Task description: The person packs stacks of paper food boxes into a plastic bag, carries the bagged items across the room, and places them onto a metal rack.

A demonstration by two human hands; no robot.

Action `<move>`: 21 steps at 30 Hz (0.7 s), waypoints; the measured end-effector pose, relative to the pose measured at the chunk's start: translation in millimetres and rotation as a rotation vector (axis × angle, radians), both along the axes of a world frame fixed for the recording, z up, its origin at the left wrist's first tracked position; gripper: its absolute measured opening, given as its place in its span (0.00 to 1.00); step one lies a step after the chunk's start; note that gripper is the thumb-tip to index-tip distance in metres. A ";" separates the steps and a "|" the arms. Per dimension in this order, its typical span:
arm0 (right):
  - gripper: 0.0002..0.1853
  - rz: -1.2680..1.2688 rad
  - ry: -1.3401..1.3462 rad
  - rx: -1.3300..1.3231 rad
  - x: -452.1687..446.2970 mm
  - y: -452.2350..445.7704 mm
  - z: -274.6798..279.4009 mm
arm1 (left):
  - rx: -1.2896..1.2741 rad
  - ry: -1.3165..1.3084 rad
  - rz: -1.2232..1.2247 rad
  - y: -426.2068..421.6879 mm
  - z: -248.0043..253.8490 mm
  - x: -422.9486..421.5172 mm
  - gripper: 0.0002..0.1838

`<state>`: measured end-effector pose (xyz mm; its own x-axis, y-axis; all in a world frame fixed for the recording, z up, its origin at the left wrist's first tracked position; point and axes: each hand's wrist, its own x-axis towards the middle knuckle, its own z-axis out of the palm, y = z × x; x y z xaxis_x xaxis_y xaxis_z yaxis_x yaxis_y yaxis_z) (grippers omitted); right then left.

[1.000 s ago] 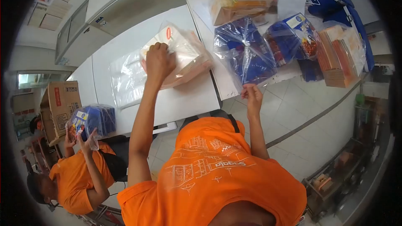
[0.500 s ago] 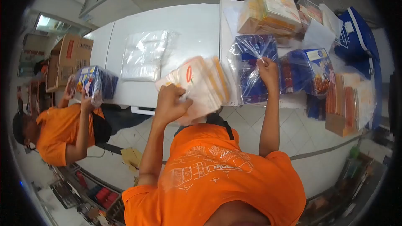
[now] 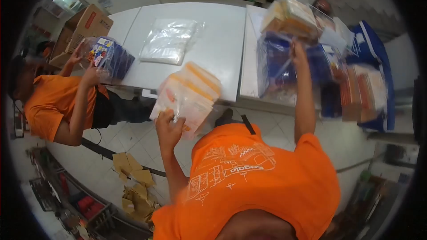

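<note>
Left hand clamped on pale bundle, right hand at blue bundle

Left hand (image 3: 169, 126) of the person in the orange shirt (image 3: 249, 169) was closed on the lower left corner of a pale bundle (image 3: 191, 93), with thumb and fingers together on its clear plastic. This bundle, white with orange-yellow bands, was tilted near the centre of the frame. It overlapped the front edge of the white table (image 3: 218, 44), but I could not tell if it touched it.

Right hand (image 3: 299, 52), at the upper right, was somewhat blurred. Its fingers looked drawn together on the clear plastic of a blue bundle (image 3: 276, 58). Just above this one stood a yellowish bundle (image 3: 289, 15), and farther right was a brown-orange stack (image 3: 362, 89).

A pile of flat clear bags (image 3: 164, 40) lay on the table, at upper centre-left. At the left side, a co-worker (image 3: 66, 102) held a blue wrapped pack (image 3: 116, 62) between two hands, near an open cardboard box (image 3: 91, 24). Torn cardboard pieces (image 3: 138, 182) lay on the floor at the lower left.
</note>
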<state>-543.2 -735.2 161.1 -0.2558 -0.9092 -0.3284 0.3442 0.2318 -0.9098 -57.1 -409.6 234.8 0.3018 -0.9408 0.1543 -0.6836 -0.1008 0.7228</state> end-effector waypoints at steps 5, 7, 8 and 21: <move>0.14 0.118 0.211 -0.098 35.7 104.6 86.0 | -0.069 0.319 0.363 140.5 -39.2 50.6 0.11; 0.09 0.309 0.229 -0.200 14.0 134.8 98.2 | 0.027 0.354 0.463 188.5 -55.8 68.8 0.11; 0.09 0.156 0.325 -0.116 21.0 149.2 119.2 | 0.074 0.377 0.542 214.5 -69.0 73.6 0.11; 0.12 0.834 0.473 -0.090 284.7 252.0 100.4 | 0.395 0.527 1.547 512.6 -160.6 43.1 0.23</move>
<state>-258.5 -483.2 261.5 0.3961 -0.8754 -0.2770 -0.3070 0.1581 -0.9385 -14.0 103.0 74.2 0.8537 0.3156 -0.4143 0.5162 -0.6183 0.5926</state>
